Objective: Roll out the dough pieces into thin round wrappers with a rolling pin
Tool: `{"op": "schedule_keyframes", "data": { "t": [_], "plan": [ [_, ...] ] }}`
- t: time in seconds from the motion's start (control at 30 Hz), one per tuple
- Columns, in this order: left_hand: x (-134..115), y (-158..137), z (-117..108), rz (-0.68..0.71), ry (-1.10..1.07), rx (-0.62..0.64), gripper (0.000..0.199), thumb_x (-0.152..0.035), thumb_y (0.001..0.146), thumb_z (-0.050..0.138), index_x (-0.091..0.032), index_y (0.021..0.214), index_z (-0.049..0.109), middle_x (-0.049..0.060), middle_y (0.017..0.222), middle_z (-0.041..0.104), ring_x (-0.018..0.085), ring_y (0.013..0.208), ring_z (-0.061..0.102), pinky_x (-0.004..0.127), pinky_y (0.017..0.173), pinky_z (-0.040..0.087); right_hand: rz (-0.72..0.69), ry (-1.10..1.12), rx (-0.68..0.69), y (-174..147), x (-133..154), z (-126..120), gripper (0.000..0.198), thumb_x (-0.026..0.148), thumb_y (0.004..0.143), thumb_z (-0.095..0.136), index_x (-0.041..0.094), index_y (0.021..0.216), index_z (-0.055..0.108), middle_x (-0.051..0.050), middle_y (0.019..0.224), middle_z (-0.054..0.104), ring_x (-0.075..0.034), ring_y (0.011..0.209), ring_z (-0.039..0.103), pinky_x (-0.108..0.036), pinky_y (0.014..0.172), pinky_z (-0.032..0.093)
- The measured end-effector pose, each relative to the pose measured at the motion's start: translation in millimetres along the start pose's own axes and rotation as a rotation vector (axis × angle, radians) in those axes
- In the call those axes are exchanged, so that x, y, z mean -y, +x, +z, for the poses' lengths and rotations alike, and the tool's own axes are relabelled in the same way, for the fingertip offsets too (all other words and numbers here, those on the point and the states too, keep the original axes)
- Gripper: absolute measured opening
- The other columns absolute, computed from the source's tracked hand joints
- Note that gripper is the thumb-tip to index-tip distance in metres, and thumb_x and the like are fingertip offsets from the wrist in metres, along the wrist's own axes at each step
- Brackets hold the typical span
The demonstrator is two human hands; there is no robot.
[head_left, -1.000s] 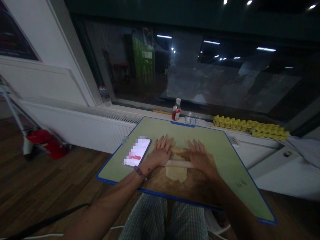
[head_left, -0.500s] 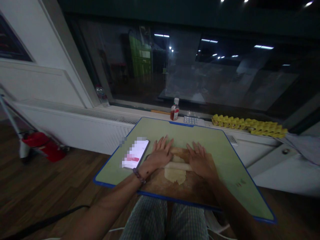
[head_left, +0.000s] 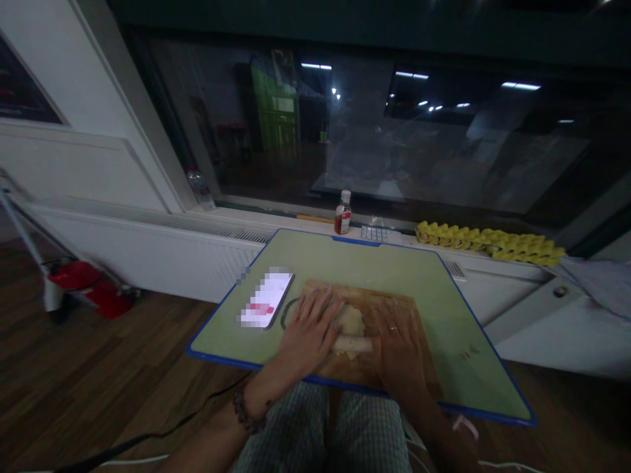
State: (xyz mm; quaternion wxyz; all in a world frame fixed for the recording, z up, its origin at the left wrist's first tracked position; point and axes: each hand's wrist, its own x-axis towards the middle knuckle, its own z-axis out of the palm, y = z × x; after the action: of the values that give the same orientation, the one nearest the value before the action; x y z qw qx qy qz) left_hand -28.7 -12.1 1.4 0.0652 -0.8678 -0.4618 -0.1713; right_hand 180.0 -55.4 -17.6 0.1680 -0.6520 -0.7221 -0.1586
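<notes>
A pale rolling pin [head_left: 353, 344] lies crosswise over a flat sheet of dough [head_left: 351, 322] on a brown wooden board [head_left: 365, 374]. My left hand [head_left: 311, 328] rests over the pin's left end, fingers stretched forward. On the pin's right end lies my right hand [head_left: 396, 341], its fingers flat and pointing away from me; a ring shows on one finger. Both palms hide the pin's ends. Part of a dark curved rim [head_left: 286, 314] peeks out left of my left hand. The board sits on a light green table with a blue edge [head_left: 340, 387].
A lit phone [head_left: 269, 299] lies on the table's left part. Behind the table, the sill bears a sauce bottle [head_left: 343, 213], a white gridded tray [head_left: 374, 234] and yellow egg cartons [head_left: 488, 242]. A red fire extinguisher [head_left: 93, 287] stands on the floor at left.
Both hands and the rolling pin have moved toward me over the dough. More of the dough's far part and of the board's far edge now shows.
</notes>
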Motion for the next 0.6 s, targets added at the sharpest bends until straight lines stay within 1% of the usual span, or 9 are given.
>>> {"op": "schedule_keyframes", "data": {
  "t": [0.07,0.17,0.23,0.27,0.33,0.43,0.53,0.6],
  "plan": [
    [4,13,1,-0.024,0.000,0.037,0.051,-0.037,0.102,0.035,-0.025,0.151,0.035,0.007,0.160,0.031,0.028,0.148,0.023,0.050,0.119,0.020,0.002,-0.012,0.059,11,-1,0,0.046,0.022,0.094,0.041,0.017,0.137,0.054,-0.010,0.147,0.051,-0.030,0.142,0.035,-0.053,0.119,0.018],
    [8,30,3,-0.080,-0.006,0.141,0.051,-0.036,0.102,0.037,-0.020,0.150,0.037,0.010,0.158,0.034,0.028,0.148,0.024,0.050,0.119,0.021,-0.011,-0.032,0.152,27,-2,-3,0.043,0.024,0.095,0.041,0.018,0.135,0.056,-0.011,0.145,0.052,-0.032,0.139,0.039,-0.054,0.117,0.021],
    [8,32,4,-0.088,0.004,0.147,0.052,-0.033,0.100,0.039,-0.019,0.151,0.037,0.010,0.158,0.033,0.029,0.148,0.024,0.051,0.119,0.021,-0.017,-0.036,0.166,28,-1,-4,0.043,0.024,0.096,0.042,0.017,0.137,0.055,-0.011,0.146,0.052,-0.031,0.140,0.038,-0.054,0.117,0.022],
    [6,28,3,-0.079,0.012,0.120,0.053,-0.030,0.099,0.040,-0.020,0.151,0.036,0.009,0.159,0.032,0.029,0.148,0.023,0.051,0.119,0.021,-0.014,-0.034,0.145,25,0,-3,0.044,0.024,0.096,0.042,0.017,0.137,0.054,-0.012,0.146,0.051,-0.030,0.141,0.038,-0.053,0.117,0.022],
    [2,15,3,-0.050,0.023,0.050,0.056,-0.027,0.097,0.041,-0.023,0.152,0.034,0.008,0.160,0.031,0.030,0.148,0.021,0.050,0.119,0.021,0.005,-0.018,0.059,11,3,-1,0.046,0.022,0.095,0.041,0.014,0.139,0.052,-0.012,0.148,0.049,-0.029,0.142,0.036,-0.051,0.118,0.022],
    [-5,-9,0,-0.026,0.018,-0.007,0.056,-0.027,0.098,0.040,-0.024,0.153,0.032,0.007,0.160,0.030,0.029,0.148,0.023,0.050,0.118,0.024,0.040,0.027,-0.081,-13,8,2,0.048,0.020,0.094,0.040,0.012,0.141,0.050,-0.013,0.147,0.049,-0.027,0.143,0.034,-0.048,0.118,0.024],
    [-9,-20,-2,-0.010,0.003,-0.034,0.054,-0.031,0.100,0.037,-0.025,0.153,0.032,0.007,0.160,0.030,0.028,0.148,0.024,0.050,0.118,0.025,0.044,0.047,-0.130,-24,11,4,0.049,0.019,0.093,0.040,0.011,0.141,0.050,-0.014,0.145,0.051,-0.026,0.142,0.036,-0.046,0.118,0.026],
    [-8,-15,-1,-0.024,0.002,-0.042,0.053,-0.033,0.100,0.037,-0.026,0.153,0.033,0.007,0.160,0.030,0.029,0.148,0.023,0.051,0.118,0.025,0.043,0.034,-0.117,-19,11,4,0.048,0.019,0.094,0.039,0.011,0.139,0.052,-0.014,0.145,0.052,-0.026,0.141,0.038,-0.047,0.118,0.025]
  ]
}}
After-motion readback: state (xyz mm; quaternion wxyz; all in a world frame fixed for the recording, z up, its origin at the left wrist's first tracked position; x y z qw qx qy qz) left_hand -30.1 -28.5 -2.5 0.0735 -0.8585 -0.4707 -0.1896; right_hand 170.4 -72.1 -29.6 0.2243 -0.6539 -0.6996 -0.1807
